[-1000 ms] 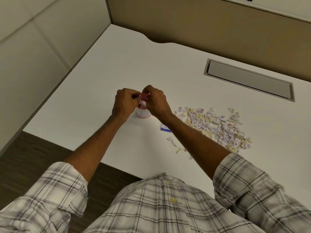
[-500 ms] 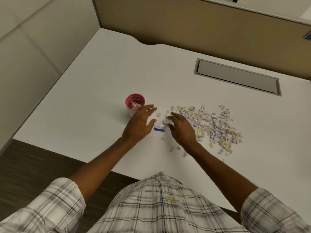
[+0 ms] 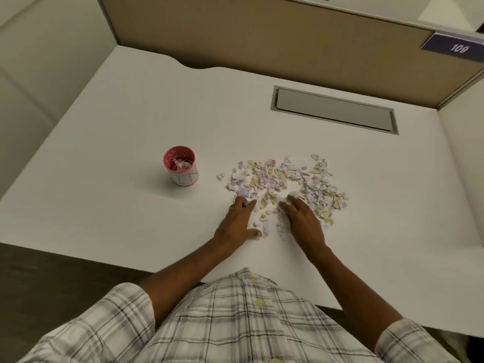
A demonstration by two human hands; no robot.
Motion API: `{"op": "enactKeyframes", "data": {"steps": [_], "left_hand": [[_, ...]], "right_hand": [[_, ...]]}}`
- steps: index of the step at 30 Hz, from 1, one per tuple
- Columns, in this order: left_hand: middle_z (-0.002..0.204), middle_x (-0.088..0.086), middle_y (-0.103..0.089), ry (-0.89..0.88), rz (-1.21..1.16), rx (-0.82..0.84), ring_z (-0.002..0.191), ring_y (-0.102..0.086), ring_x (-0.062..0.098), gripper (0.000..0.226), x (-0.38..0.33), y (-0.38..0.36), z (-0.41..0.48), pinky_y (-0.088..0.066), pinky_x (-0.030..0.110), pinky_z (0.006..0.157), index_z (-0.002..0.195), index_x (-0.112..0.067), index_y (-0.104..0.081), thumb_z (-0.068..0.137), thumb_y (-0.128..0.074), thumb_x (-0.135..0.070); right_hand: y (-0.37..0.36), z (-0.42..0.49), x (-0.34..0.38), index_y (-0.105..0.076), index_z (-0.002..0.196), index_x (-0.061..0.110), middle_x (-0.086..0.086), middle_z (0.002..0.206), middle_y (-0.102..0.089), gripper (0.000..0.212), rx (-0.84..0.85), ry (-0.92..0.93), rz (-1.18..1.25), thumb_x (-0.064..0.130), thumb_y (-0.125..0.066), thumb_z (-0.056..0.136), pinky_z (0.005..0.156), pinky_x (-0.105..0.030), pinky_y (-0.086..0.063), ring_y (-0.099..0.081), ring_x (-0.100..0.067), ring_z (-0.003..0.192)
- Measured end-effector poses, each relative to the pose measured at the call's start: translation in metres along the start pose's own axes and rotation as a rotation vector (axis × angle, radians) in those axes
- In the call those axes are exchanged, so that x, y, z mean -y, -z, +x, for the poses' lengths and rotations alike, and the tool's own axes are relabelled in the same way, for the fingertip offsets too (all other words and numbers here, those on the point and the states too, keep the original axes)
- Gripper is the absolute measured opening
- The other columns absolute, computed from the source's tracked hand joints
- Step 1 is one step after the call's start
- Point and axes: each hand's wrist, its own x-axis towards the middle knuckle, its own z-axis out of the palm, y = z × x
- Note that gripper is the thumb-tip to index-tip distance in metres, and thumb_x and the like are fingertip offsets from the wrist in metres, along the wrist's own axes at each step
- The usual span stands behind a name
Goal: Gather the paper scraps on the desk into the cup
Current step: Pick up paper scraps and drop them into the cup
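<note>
A small paper cup (image 3: 180, 165) with a red rim and a white wall stands upright on the white desk (image 3: 117, 142), with some scraps inside. To its right lies a wide scatter of pale purple, yellow and white paper scraps (image 3: 282, 182). My left hand (image 3: 239, 221) lies flat at the near left edge of the scatter, fingers spread, partly covering a small blue and white piece. My right hand (image 3: 301, 221) rests flat at the near middle of the scatter, fingers apart, with a few scraps under its inner side. Neither hand holds anything.
A grey recessed cable cover (image 3: 334, 110) sits in the desk behind the scraps. Tan partition walls (image 3: 262, 35) close the back, with pale panels at both sides. A blue label (image 3: 455, 47) reading 109 is at the top right. The desk's near edge runs just below my forearms.
Both hands left the cup, where they were pinched together over its mouth, and moved right and down onto the desk. They now lie open at the near edge of the scrap pile.
</note>
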Motion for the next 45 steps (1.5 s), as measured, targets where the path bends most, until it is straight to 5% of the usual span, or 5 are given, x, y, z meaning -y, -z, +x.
{"op": "enactKeyframes", "data": {"steps": [10, 22, 31, 39, 45], "left_hand": [[0.160, 0.008, -0.016, -0.025, 0.265, -0.170, 0.146, -0.020, 0.031, 0.096, -0.006, -0.005, 0.019, -0.033, 0.046, 0.114, 0.153, -0.026, -0.028, 0.075, -0.076, -0.055], [0.155, 0.001, -0.033, -0.015, -0.101, -0.048, 0.144, -0.025, 0.025, 0.045, 0.005, -0.010, 0.019, -0.027, 0.042, 0.117, 0.142, -0.037, -0.045, 0.098, -0.052, -0.036], [0.157, 0.012, -0.026, -0.034, 0.162, -0.011, 0.129, -0.050, 0.028, 0.091, -0.020, 0.008, 0.044, -0.051, 0.036, 0.093, 0.155, -0.039, -0.012, 0.090, -0.068, -0.008], [0.150, 0.011, -0.035, -0.347, 0.414, 0.074, 0.132, -0.042, 0.030, 0.042, -0.023, 0.001, 0.052, -0.046, 0.040, 0.101, 0.143, -0.030, -0.046, 0.102, -0.049, -0.026], [0.120, 0.011, -0.057, -0.201, 0.168, 0.014, 0.110, -0.059, 0.027, 0.037, -0.025, 0.005, 0.054, -0.046, 0.031, 0.083, 0.128, -0.019, -0.064, 0.092, -0.065, -0.027]], "right_hand": [[0.020, -0.007, -0.034, -0.073, 0.118, 0.008, -0.009, 0.127, -0.068, 0.026, -0.232, -0.047, 0.150, 0.002, -0.064, 0.094, 0.087, -0.040, -0.059, -0.066, -0.031, 0.110], [0.001, -0.004, -0.031, -0.022, 0.160, 0.023, -0.015, 0.167, -0.017, 0.066, 0.070, -0.089, 0.069, 0.038, -0.052, 0.103, 0.125, -0.051, -0.022, -0.013, -0.039, 0.154], [0.000, 0.003, -0.008, -0.053, 0.141, 0.013, -0.014, 0.148, -0.049, 0.045, 0.002, 0.054, 0.004, 0.002, -0.056, 0.098, 0.091, -0.045, -0.056, -0.050, -0.035, 0.128], [0.003, 0.007, -0.012, -0.062, 0.131, 0.009, -0.013, 0.133, -0.061, 0.038, -0.036, 0.085, -0.013, 0.003, -0.064, 0.093, 0.086, -0.039, -0.056, -0.059, -0.030, 0.111], [0.004, 0.009, -0.012, -0.066, 0.123, 0.006, -0.015, 0.125, -0.066, 0.031, -0.076, 0.083, 0.027, 0.000, -0.064, 0.092, 0.088, -0.040, -0.056, -0.062, -0.032, 0.110]]}}
